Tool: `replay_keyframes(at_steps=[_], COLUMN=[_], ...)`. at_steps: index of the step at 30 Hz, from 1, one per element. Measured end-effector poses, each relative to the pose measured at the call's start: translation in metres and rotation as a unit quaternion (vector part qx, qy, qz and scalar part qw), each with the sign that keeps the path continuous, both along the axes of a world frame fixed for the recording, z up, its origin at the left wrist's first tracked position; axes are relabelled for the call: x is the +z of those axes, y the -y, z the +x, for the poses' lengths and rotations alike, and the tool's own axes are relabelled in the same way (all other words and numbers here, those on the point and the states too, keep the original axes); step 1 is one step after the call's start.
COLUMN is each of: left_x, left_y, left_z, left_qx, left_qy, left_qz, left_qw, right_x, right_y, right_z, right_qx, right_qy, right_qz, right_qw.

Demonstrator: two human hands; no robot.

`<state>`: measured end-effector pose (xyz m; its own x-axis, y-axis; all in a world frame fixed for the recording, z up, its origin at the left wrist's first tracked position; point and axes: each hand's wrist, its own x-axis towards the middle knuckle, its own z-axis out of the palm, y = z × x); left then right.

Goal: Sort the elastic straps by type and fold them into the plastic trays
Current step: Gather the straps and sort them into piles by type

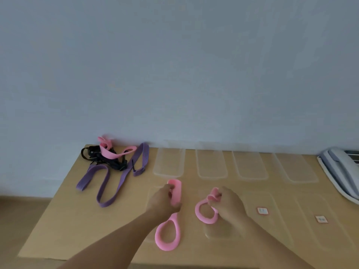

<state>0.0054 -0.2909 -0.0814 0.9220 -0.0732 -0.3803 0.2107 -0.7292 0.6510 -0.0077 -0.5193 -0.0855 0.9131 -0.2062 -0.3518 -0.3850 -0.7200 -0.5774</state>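
While the left hand point(165, 199) is curling its fingers round one pink loop point(168, 236) and the right hand point(228, 203) is pinching a second pink loop point(206, 213), both are dangling below the grips, over the near trays point(223, 234). Beyond the grips the far trays point(169, 162) are looking unfilled. Up-left of them a purple strap point(108, 183), a black strap point(97, 156) and another pink strap point(114, 153) are lying tangled, so sorting seems barely begun.

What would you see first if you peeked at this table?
Two hands are busy in the middle. The left hand grips a long pink strap, and the right hand pinches a curled pink strap. At the back left lies a tangle with a purple strap, beside a row of clear trays.
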Motion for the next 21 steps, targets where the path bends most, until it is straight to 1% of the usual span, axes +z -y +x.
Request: replay_keyframes(at_steps=[3, 5, 7, 9, 11, 13, 16, 19, 21], left_x=[-0.006, -0.009, -0.011, -0.012, -0.012, -0.011, -0.005, 0.007, 0.015], left_y=[-0.001, -0.004, -0.006, -0.007, -0.006, -0.008, -0.016, -0.027, -0.036], left_z=[-0.002, -0.002, -0.001, 0.001, 0.002, 0.003, 0.006, 0.014, 0.02], left_qx=[-0.079, -0.123, -0.147, -0.157, -0.163, -0.167, -0.163, -0.138, -0.12], left_qy=[0.029, 0.035, 0.041, 0.051, 0.054, 0.056, 0.069, 0.086, 0.106], left_qz=[0.112, 0.173, 0.213, 0.24, 0.245, 0.223, 0.186, 0.176, 0.167], left_qw=[0.99, 0.977, 0.965, 0.957, 0.954, 0.959, 0.966, 0.971, 0.973], right_x=[-0.016, -0.018, -0.017, -0.013, -0.008, -0.002, 0.012, 0.023, 0.031], right_y=[-0.002, -0.001, 0.001, 0.003, 0.002, 0.0, -0.004, -0.013, -0.02], right_z=[-0.01, -0.013, -0.014, -0.014, -0.012, -0.009, -0.001, 0.008, 0.014], right_qx=[0.097, 0.135, 0.134, 0.135, 0.162, 0.165, 0.137, 0.152, 0.162], right_qy=[0.006, 0.04, 0.089, 0.096, 0.061, 0.044, 0.067, 0.096, 0.098], right_qz=[-0.143, -0.203, -0.206, -0.207, -0.235, -0.247, -0.25, -0.255, -0.249], right_qw=[0.985, 0.969, 0.965, 0.964, 0.957, 0.954, 0.956, 0.95, 0.95])
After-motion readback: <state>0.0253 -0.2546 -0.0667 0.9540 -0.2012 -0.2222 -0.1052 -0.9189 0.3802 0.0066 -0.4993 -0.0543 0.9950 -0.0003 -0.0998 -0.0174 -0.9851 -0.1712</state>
